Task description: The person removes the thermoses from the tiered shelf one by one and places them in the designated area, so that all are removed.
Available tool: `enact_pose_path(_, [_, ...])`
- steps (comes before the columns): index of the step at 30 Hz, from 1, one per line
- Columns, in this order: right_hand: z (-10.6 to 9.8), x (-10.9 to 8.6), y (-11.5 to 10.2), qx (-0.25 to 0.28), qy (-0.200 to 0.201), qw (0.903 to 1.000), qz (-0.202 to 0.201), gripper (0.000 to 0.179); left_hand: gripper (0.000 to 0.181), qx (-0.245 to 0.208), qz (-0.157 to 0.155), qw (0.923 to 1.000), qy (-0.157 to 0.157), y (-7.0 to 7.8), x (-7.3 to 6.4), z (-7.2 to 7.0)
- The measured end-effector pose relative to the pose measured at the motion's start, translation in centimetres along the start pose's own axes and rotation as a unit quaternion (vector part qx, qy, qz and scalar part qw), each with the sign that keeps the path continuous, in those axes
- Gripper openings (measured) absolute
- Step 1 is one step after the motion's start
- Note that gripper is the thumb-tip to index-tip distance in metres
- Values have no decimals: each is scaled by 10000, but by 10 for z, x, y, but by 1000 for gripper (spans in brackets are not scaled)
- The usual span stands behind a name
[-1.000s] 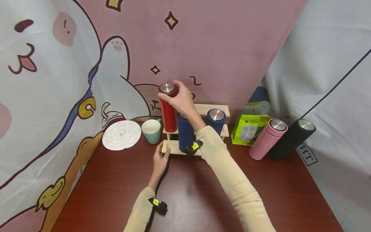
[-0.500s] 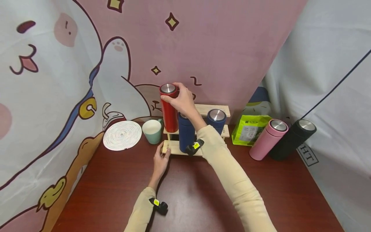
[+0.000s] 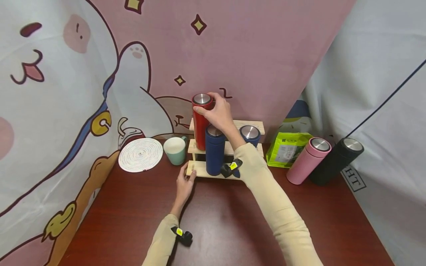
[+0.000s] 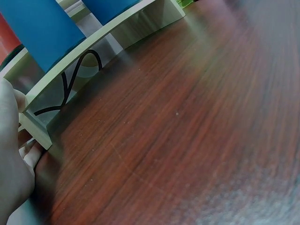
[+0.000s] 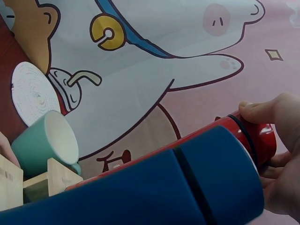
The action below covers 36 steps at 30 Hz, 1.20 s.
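My right hand (image 3: 219, 114) holds a red thermos (image 3: 200, 127) near its steel-topped lid, thumb on one side and fingers round the other. The thermos stands upright over the left part of the middle step of a tiered wooden rack (image 3: 199, 169); its base is partly hidden, so contact cannot be told. At the rack's lowest step, my left hand (image 3: 184, 184) grips the left end, thumb on top in the left wrist view. A blue thermos (image 3: 215, 153) stands on that step. Another blue thermos (image 3: 250, 136), partly behind my right forearm, stands farther right.
Left of the rack are a mint-green mug (image 3: 175, 151) and a round white woven mat (image 3: 139, 155). To the right stand a green pouch (image 3: 287, 149), a pink thermos (image 3: 307, 161) and a black thermos (image 3: 334, 162). A printed cloth backdrop rises close behind the rack.
My right hand has shifted the red thermos a little to the right, after barely moving earlier. The left hand keeps its grip on the rack.
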State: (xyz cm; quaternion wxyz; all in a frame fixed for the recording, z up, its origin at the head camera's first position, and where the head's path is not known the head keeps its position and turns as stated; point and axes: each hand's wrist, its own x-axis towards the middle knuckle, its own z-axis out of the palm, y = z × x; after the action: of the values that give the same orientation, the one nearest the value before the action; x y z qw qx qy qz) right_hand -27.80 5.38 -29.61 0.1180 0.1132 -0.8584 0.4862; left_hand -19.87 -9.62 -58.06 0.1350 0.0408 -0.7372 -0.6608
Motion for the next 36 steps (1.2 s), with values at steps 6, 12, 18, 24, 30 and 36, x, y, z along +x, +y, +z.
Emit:
enact_pose_path(6, [-12, -3, 1, 152, 53, 9999, 44, 72, 54, -102, 31, 9999, -39, 2, 1, 0])
enact_pose_path(12, [-25, -5, 5, 239, 142, 9996, -28, 72, 55, -48, -39, 10000, -45, 1, 1, 0])
enact_pose_path(18, [-36, -6, 12, 355, 293, 9989, -79, 70, 54, -1, -121, 9999, -27, -1, 0, -2])
enact_pose_path(24, [-45, -7, 18, 324, 404, 9986, -40, 71, 54, -9, -131, 9999, -87, -2, -1, -2])
enact_pose_path(30, [-54, -10, 22, 308, 503, 9982, -55, 70, 54, -16, -128, 9999, -41, -1, -2, -2])
enact_pose_path(36, [-63, -13, 30, 381, 605, 9973, -145, 69, 54, 20, -53, 10000, -22, 0, -1, -1])
